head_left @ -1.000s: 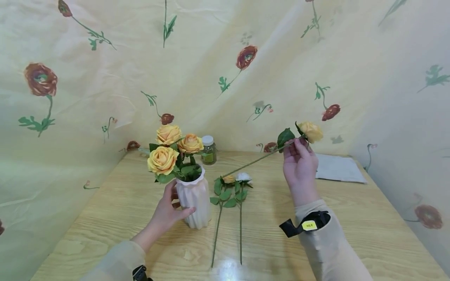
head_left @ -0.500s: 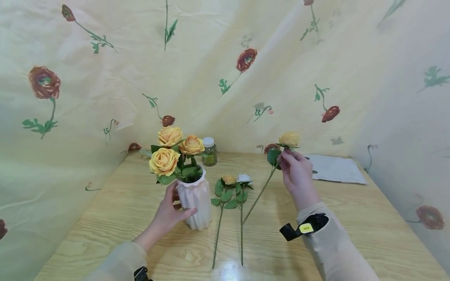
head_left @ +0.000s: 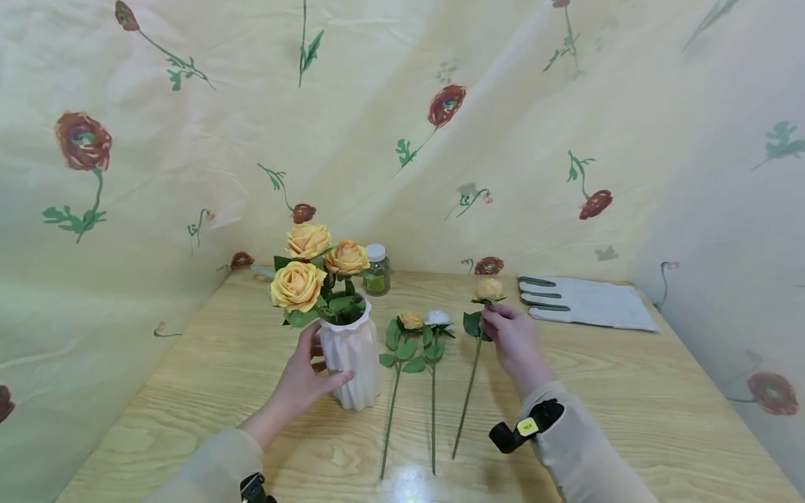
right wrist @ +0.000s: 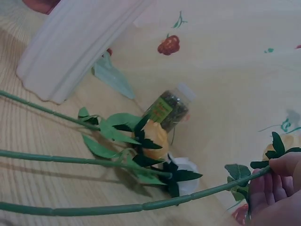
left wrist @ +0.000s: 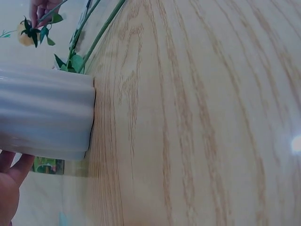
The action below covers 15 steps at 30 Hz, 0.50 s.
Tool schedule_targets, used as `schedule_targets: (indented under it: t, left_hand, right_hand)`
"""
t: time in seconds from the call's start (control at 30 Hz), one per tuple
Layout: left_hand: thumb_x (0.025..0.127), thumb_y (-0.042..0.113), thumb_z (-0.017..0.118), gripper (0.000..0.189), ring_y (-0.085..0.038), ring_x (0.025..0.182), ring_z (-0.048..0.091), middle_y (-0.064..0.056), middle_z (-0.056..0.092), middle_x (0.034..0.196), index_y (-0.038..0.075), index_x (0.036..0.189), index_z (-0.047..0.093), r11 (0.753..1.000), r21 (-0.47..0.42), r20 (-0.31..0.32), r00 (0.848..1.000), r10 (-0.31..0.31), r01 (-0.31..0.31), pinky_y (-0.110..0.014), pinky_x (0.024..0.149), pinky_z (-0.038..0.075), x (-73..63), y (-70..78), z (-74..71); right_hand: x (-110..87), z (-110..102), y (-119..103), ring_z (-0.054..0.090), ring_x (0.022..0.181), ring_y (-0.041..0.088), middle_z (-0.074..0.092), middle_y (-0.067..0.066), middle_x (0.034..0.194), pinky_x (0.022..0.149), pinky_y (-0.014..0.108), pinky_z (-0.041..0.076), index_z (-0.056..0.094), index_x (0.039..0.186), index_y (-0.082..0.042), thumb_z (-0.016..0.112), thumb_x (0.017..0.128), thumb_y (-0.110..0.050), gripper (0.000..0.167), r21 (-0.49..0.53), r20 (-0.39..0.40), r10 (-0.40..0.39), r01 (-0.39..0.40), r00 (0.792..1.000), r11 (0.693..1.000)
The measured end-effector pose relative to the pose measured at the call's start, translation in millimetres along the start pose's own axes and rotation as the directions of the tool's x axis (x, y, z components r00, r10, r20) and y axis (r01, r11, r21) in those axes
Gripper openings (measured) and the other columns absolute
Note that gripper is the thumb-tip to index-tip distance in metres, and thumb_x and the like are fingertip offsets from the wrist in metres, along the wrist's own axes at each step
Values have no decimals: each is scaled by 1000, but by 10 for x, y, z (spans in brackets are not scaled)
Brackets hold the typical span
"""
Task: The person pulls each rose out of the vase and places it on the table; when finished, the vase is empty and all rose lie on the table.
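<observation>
Your right hand [head_left: 512,339] is pinching a pale yellow rose on a long, thin green stem [head_left: 488,288] just under the bloom. It's over on the right side of the wooden table [head_left: 629,405], next to a lying orange-yellow rose [head_left: 411,321] and white rose [head_left: 438,318]; can't tell if its stem tip touches the wood. Dark green leaves sit near the bloom. Your left hand [head_left: 305,377] is wrapped round a white fluted vase with a wavy rim [head_left: 352,360], three big yellow-orange roses [head_left: 298,286] in it. The clear jar with a white lid [head_left: 376,269] has a green label, and your black right wrist strap [head_left: 546,418] has a yellow tag [head_left: 527,426], but I can't read either. Right wrist cam shows joints along the held stem, plus a pale blue-green, leaf-shaped thing [right wrist: 113,77] that's just a sliver in the head view.
</observation>
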<state>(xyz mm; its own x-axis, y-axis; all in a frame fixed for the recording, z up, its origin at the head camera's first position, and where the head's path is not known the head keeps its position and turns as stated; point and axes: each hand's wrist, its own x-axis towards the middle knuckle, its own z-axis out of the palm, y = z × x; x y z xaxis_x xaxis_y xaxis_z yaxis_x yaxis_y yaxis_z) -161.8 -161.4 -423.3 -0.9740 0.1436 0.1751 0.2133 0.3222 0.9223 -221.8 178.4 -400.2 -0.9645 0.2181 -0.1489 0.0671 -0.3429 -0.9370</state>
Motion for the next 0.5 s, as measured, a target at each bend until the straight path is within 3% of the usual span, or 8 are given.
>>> schedule_targets:
  t: [0.23, 0.37, 0.5]
  left_hand:
    - [73, 14, 80, 91, -28, 104, 50, -14, 46, 121, 16, 143, 22, 1000, 3, 0, 1000, 8, -8, -44, 89, 47, 12, -13, 0]
    - [73, 15, 81, 92, -28, 104, 50, -14, 45, 120, 16, 144, 22, 1000, 11, 0, 1000, -2, 2, -45, 89, 47, 10, -5, -4]
    - [73, 16, 81, 92, -28, 104, 50, -14, 45, 120, 15, 144, 21, 1000, 10, 3, 1000, -8, 8, -46, 90, 46, 6, 5, -4]
  right_hand:
    - [58, 3, 187, 60, 70, 9, 55, 5, 87, 69, 19, 51, 51, 96, 6, 52, 90, 7, 6, -38, 14, 16, -15, 1000, 999]
    - [87, 9, 301, 59, 72, 8, 55, 10, 94, 70, 18, 51, 47, 111, 14, 50, 92, 5, 22, -87, 24, 41, -39, 999, 995]
    - [90, 8, 392, 58, 74, 8, 53, 14, 101, 70, 18, 50, 46, 115, 14, 49, 92, 5, 24, -107, 22, 57, -55, 998, 993]
